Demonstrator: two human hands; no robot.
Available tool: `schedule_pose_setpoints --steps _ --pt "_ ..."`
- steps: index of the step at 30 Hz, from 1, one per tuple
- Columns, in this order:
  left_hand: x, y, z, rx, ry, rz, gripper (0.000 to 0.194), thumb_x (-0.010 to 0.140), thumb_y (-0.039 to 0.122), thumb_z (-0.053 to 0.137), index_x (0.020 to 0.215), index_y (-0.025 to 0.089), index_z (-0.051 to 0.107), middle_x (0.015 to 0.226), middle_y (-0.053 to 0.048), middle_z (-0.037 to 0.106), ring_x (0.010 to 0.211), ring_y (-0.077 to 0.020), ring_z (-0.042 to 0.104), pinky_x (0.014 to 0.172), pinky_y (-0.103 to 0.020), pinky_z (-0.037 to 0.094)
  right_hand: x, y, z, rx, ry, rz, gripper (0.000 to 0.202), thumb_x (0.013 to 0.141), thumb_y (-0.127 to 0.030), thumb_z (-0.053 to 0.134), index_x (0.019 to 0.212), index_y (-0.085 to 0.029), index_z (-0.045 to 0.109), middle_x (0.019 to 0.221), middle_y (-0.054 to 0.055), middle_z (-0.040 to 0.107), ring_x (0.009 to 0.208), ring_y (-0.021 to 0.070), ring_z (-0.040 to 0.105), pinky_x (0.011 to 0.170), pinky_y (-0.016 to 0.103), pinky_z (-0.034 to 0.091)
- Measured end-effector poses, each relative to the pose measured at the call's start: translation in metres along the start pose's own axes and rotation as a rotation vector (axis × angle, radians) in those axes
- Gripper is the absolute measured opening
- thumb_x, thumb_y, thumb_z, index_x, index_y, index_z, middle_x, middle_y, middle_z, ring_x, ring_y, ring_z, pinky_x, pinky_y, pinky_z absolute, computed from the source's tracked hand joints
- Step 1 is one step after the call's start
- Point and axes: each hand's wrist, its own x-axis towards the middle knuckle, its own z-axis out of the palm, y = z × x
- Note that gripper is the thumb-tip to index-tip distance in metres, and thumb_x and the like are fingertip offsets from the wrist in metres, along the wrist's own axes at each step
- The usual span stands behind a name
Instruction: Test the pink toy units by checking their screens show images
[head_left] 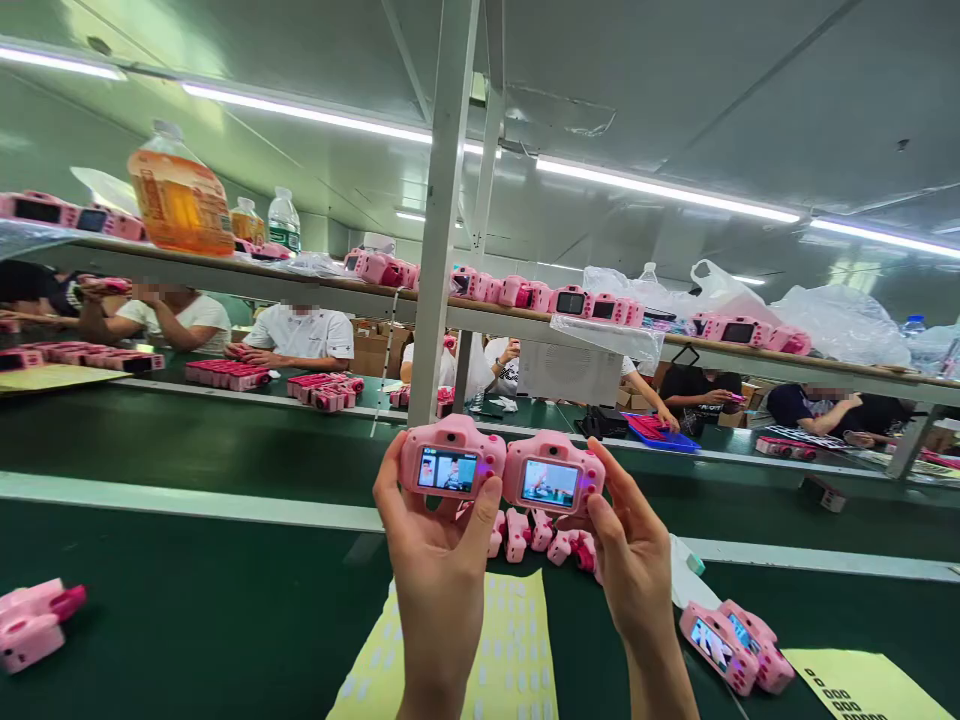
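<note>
My left hand (442, 570) grips a pink toy camera (453, 428) with its screen lit, the thumb on the buttons at its right side. A second pink toy camera (553, 447), its screen also lit, is held by my right hand (630, 545), thumb near the buttons. The two are raised side by side and touch or nearly touch. Behind and below them, several more pink cameras (517, 535) stand on the green bench, partly hidden by my hands. A yellow sheet of small pale labels (525, 640) lies under my wrists.
Two lit pink cameras (724, 645) lie at right beside another yellow sheet (870, 680). One more pink camera (34, 625) lies far left. A metal post (446, 210) and a shelf (517, 318) with cameras, bottles and bags stand ahead. Co-workers sit across the bench.
</note>
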Motion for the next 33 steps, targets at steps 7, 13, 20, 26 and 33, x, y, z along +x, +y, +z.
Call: schedule_pose_setpoints --steps 7,13,20,26,33 --pt "-0.0032 0.0052 -0.0017 0.009 0.009 -0.018 0.086 0.076 0.037 0.093 0.148 0.036 0.046 0.138 -0.008 0.071 0.119 -0.0286 0.074 0.091 -0.029 0.064 -0.0023 -0.0001 0.0007 -0.030 -0.020 0.000 0.055 0.092 -0.050 0.073 0.142 -0.028 0.067 0.105 0.007 0.080 0.080 0.0209 0.073 0.061 0.029 0.059" --pt "-0.0041 0.0064 -0.0024 -0.019 -0.006 -0.001 0.086 0.075 0.031 0.093 0.148 0.035 0.047 0.140 -0.008 0.070 0.118 -0.0269 0.075 0.091 -0.026 0.063 -0.0030 -0.0003 0.0021 0.014 0.009 0.029 0.055 0.089 -0.051 0.075 0.138 -0.028 0.070 0.097 0.006 0.081 0.069 0.0176 0.068 0.056 0.027 0.056" --pt "-0.0058 0.0041 -0.0040 0.018 -0.022 0.022 0.082 0.081 0.032 0.089 0.150 0.037 0.046 0.139 -0.007 0.070 0.117 -0.0259 0.075 0.088 -0.024 0.064 -0.0038 -0.0007 -0.0001 0.013 -0.014 0.040 0.054 0.091 -0.051 0.073 0.139 -0.028 0.070 0.096 0.005 0.081 0.063 0.0151 0.065 0.051 0.025 0.053" --pt "-0.0057 0.0046 -0.0032 0.039 -0.032 0.013 0.084 0.080 0.035 0.089 0.151 0.036 0.045 0.138 -0.008 0.071 0.118 -0.0289 0.074 0.089 -0.028 0.065 -0.0038 -0.0020 -0.0013 0.011 -0.031 0.046 0.055 0.091 -0.052 0.073 0.140 -0.028 0.069 0.096 0.005 0.081 0.064 0.0162 0.067 0.053 0.026 0.055" --pt "-0.0047 0.0022 -0.0030 0.026 -0.023 0.011 0.084 0.080 0.032 0.090 0.151 0.036 0.045 0.138 -0.008 0.071 0.119 -0.0282 0.074 0.090 -0.028 0.065 -0.0032 -0.0051 -0.0024 0.038 -0.043 0.054 0.053 0.091 -0.051 0.074 0.140 -0.030 0.069 0.109 0.006 0.082 0.082 0.0204 0.075 0.063 0.027 0.061"
